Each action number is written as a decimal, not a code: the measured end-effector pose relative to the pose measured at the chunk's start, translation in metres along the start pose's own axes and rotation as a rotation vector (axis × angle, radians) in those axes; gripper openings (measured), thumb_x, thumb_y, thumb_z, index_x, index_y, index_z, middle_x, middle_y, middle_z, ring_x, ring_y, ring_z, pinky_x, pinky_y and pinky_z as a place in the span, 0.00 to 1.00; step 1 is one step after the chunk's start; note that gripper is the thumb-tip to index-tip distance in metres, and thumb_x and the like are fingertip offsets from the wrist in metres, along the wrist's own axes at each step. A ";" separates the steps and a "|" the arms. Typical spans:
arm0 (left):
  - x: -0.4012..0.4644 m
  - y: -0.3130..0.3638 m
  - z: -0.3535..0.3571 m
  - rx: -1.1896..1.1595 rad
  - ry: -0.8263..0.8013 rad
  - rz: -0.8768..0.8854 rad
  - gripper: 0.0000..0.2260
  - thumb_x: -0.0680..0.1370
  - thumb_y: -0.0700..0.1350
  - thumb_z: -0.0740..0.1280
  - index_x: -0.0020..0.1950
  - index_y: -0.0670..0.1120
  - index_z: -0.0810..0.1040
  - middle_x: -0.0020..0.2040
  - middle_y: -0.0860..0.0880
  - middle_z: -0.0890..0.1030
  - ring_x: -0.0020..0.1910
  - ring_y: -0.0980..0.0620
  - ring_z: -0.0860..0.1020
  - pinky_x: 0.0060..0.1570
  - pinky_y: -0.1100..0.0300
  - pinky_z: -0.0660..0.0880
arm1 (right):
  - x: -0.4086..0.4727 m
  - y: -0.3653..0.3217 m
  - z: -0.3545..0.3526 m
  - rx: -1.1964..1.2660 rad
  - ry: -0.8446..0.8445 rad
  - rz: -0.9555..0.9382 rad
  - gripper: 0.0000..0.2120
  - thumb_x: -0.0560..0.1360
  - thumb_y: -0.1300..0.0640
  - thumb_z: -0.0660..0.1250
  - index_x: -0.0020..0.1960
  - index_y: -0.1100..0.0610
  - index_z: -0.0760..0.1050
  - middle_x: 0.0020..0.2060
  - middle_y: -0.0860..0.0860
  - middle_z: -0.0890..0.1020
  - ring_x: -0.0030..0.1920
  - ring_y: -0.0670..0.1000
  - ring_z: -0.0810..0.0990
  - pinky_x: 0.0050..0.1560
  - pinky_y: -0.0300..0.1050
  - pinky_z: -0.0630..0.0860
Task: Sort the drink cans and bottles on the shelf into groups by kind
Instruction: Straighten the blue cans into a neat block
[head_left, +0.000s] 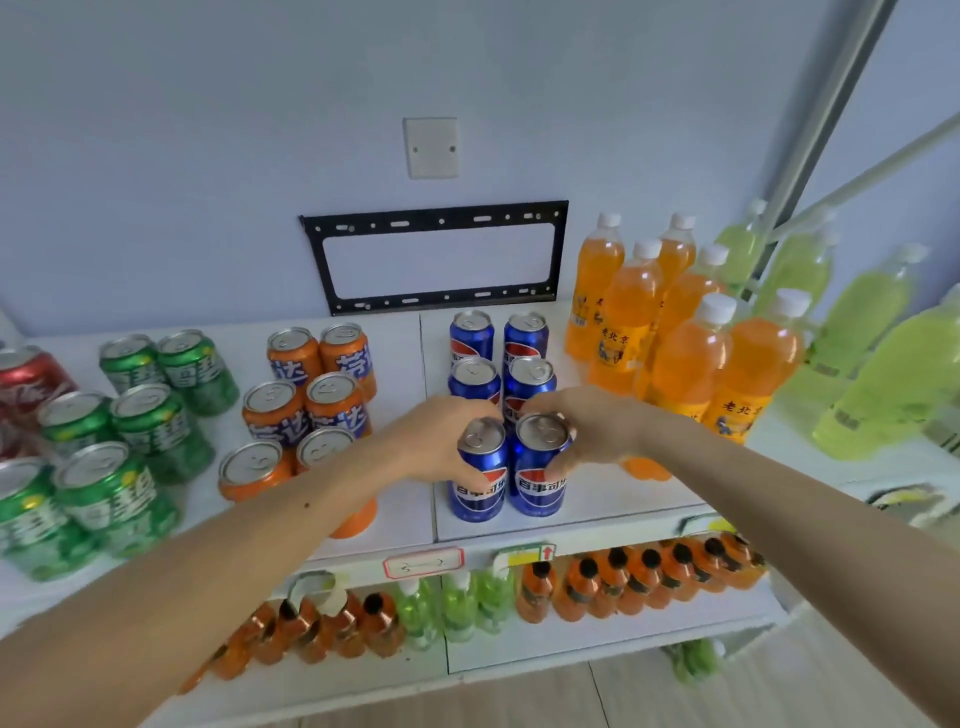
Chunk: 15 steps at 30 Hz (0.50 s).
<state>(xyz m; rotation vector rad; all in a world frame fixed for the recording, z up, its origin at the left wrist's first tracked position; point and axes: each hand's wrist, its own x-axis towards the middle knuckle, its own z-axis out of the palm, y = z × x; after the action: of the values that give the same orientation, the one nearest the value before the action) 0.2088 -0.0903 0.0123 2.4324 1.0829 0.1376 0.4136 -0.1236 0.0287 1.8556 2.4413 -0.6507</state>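
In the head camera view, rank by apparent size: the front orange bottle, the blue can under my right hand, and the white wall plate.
1. Front orange bottle: clearly tallest.
2. Blue can gripped by the right hand.
3. White wall plate: looks smallest, but it is farther from the camera, so its rank against the can is unsure.

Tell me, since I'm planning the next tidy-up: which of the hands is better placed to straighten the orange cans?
The left hand, probably. It grips the front-left blue can right beside the orange cans; the right hand holds the other front can, farther away.
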 end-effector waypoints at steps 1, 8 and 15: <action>-0.002 0.001 0.002 -0.008 0.013 -0.018 0.31 0.68 0.46 0.77 0.69 0.49 0.71 0.65 0.50 0.77 0.61 0.51 0.75 0.55 0.61 0.72 | 0.000 0.001 0.000 0.003 -0.002 -0.015 0.30 0.67 0.54 0.78 0.66 0.51 0.71 0.63 0.49 0.77 0.62 0.52 0.75 0.61 0.47 0.74; -0.004 0.005 0.004 0.031 0.006 -0.055 0.35 0.69 0.48 0.77 0.73 0.51 0.67 0.68 0.50 0.72 0.64 0.51 0.73 0.57 0.63 0.69 | 0.002 0.011 0.000 0.061 -0.013 -0.031 0.36 0.66 0.53 0.79 0.70 0.51 0.68 0.65 0.49 0.76 0.63 0.52 0.75 0.62 0.50 0.75; 0.021 -0.017 -0.045 -0.220 0.271 -0.128 0.34 0.72 0.54 0.74 0.75 0.54 0.64 0.70 0.53 0.71 0.69 0.53 0.69 0.64 0.54 0.72 | 0.025 0.026 -0.039 0.345 0.360 0.157 0.33 0.69 0.46 0.75 0.70 0.53 0.68 0.63 0.48 0.77 0.58 0.51 0.78 0.57 0.50 0.79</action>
<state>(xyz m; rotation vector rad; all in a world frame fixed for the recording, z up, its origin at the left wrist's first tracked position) 0.1992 -0.0482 0.0423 2.1836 1.2634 0.5281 0.4397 -0.0819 0.0494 2.4624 2.4680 -0.8362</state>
